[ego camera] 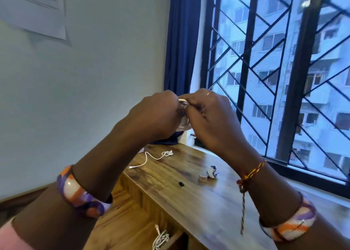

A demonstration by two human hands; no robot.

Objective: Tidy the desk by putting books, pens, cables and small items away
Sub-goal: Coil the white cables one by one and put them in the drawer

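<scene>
My left hand (157,115) and my right hand (210,117) are raised together above the wooden desk (189,198), both pinching a small coil of white cable (183,103) between their fingertips. Most of that coil is hidden by my fingers. A second white cable (151,157) lies loose on the far left of the desk, one end bunched, the plug end stretched toward me. A third bundled white cable (161,239) rests in the open drawer (132,229) below the desk's near edge.
A small round tape roll (203,177), a crumpled white and dark item (212,171) and a tiny black object (181,183) sit mid-desk. Dark blue cloth (166,140) lies at the far end. A barred window (274,79) runs along the right, with a blue curtain (181,37).
</scene>
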